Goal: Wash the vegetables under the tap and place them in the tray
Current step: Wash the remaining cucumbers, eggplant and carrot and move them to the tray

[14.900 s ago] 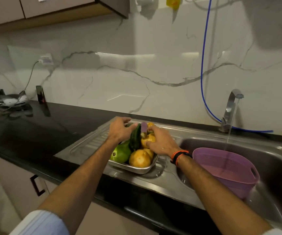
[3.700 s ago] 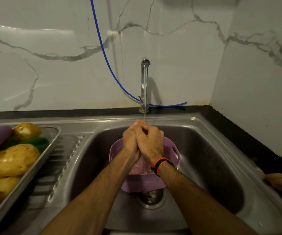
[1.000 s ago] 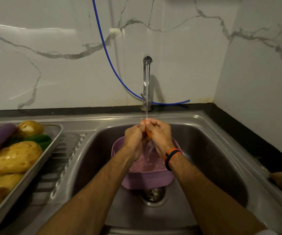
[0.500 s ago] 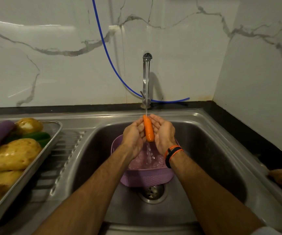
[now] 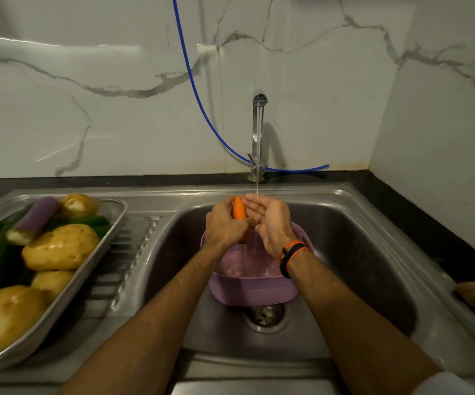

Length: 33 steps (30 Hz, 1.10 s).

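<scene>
Rinsing step — the left hand (image 5: 225, 223) grips the carrot (image 5: 239, 208), the right hand (image 5: 270, 220) beside that grip lies open under the stream; next, it likely goes into the basket (image 5: 255, 292) below.

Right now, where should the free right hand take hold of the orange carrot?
Probably the bare upper end of the orange carrot, coming from its right side. The carrot stands nearly upright, the left hand wraps its middle and lower part, and the open right hand already lies beside it, so only that top end is free.

Veined marble wall (image 5: 116, 124), seemingly dim light
</scene>
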{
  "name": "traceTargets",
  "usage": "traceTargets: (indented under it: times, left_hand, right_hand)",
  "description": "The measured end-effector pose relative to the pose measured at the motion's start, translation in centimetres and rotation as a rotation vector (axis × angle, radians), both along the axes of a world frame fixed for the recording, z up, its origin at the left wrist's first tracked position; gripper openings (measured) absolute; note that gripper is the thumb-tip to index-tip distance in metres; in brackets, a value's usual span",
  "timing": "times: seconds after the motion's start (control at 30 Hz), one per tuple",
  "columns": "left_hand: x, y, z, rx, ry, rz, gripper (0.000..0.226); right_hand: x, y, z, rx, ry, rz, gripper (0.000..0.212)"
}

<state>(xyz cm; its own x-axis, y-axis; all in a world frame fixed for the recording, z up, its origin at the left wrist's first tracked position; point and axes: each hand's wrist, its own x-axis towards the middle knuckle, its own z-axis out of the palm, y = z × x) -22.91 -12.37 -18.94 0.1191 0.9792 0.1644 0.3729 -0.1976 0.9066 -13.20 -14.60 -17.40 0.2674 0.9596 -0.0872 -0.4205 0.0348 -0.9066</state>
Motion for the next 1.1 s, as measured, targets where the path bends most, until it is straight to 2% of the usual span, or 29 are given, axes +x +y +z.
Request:
traceTargets:
  times: [0.1,0.17,0.27,0.37,0.43,0.53,0.63,0.73,0.77,0.8,0.9,0.97,1.1]
  left_hand:
    - [-1.9,-1.1,2.0,-0.003,0.198,0.045,0.031]
    - [-3.0,-1.5,3.2,0.010,0.309,0.089,0.019]
    - [-5.1,-2.1,3.6,0.031,0.412,0.120,0.038]
    - [-6.5,-2.9,2.2,-0.034,0.504,0.111,0.035]
    - [-7.2,-3.3,0.8,-0.097,0.596,0.094,0.043]
    - [-7.5,-4.0,-0.6,-0.139,0.672,0.114,0.038]
    - [-6.9,-4.8,2.2,0.042,0.543,0.168,0.026]
    - [-6.4,-5.5,5.2,0.231,0.349,0.253,0.038]
    - [-6.4,-5.6,5.3,0.247,0.345,0.261,0.038]
    - [-6.5,-5.7,4.6,0.230,0.392,0.247,0.035]
    - [-7.7,-5.8,1.2,-0.020,0.578,0.178,0.017]
    - [-8.3,-6.1,0.6,-0.074,0.564,0.165,0.024]
    - [-9.8,-6.9,3.4,0.002,0.438,0.185,0.047]
  right_hand:
    - [-1.0,-0.8,0.5,-0.014,-0.137,0.077,0.028]
    - [-1.4,-0.9,0.3,-0.013,-0.345,0.076,0.021]
    - [-2.1,-1.7,0.0,0.035,-0.853,0.112,0.022]
    - [-3.1,-3.0,-0.4,0.076,-1.367,0.346,0.030]
    - [-3.9,-3.7,-0.9,0.063,-1.582,0.511,0.029]
    - [-4.2,-3.8,-1.6,-0.014,-1.685,0.653,0.029]
    - [-4.0,-3.5,-2.1,-0.025,-1.732,0.665,0.030]
    - [-3.8,-2.9,-2.7,-0.039,-1.777,0.674,0.037]
    - [-3.8,-2.8,-2.7,-0.042,-1.777,0.681,0.039]
    - [-3.8,-2.7,-2.7,-0.039,-1.771,0.686,0.039]
    - [-3.8,-2.9,-2.4,0.004,-1.762,0.688,0.033]
    - [-3.9,-3.1,-2.3,0.009,-1.762,0.683,0.031]
    - [-4.5,-3.6,-1.4,0.026,-1.780,0.670,0.032]
